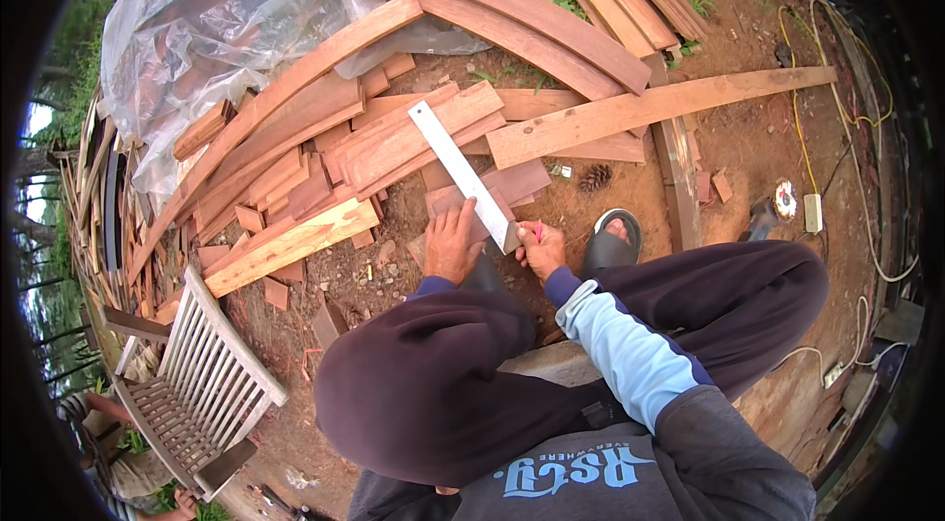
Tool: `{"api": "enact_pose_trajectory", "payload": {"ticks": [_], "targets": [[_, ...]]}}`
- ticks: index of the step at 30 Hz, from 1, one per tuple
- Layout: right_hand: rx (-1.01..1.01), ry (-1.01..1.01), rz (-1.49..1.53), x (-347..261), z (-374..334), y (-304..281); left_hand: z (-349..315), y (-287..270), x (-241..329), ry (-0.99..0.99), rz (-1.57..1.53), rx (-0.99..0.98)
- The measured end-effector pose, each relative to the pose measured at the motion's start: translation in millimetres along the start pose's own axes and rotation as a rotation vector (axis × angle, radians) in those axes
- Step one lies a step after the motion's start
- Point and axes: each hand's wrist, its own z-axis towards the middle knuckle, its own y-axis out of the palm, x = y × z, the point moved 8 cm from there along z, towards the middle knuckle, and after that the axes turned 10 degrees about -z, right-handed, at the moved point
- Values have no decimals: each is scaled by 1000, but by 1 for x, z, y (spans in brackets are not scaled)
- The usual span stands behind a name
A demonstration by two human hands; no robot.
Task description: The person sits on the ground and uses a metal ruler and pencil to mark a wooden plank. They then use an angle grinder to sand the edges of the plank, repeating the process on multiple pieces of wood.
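A long flat metal ruler point(448, 162), resembling the blade of a square, lies slantwise over reddish wooden boards. Its near end sits between my two hands, on a short board point(455, 198). My left hand point(453, 244) rests on that board with fingers stretched out, the index fingertip by the ruler's edge. On the other side, my right hand point(542, 250) is closed in a pinch beside the ruler's near end. A small bit of pink shows between its fingers; the rest of that thing is hidden.
Stacked boards point(285, 167) and a clear plastic sheet point(217, 29) spread beyond my hands. A long plank point(660, 115) reaches right, above a beam point(677, 186). A power tool with a disc point(773, 211), a cord outlet point(813, 213) and cables lie right. A slatted wooden chair point(212, 364) stands left, near another person's hand point(183, 505).
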Motion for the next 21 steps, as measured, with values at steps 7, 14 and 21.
{"api": "enact_pose_trajectory", "payload": {"ticks": [7,14,21], "targets": [[75,7,58,-1,-8,1,0,-1,9,35,110,-32],[78,-17,24,-5,-2,-3,4,4,13,40,129,-66],[85,-32,16,-7,-4,-1,2,3,11,14,108,-79]]}}
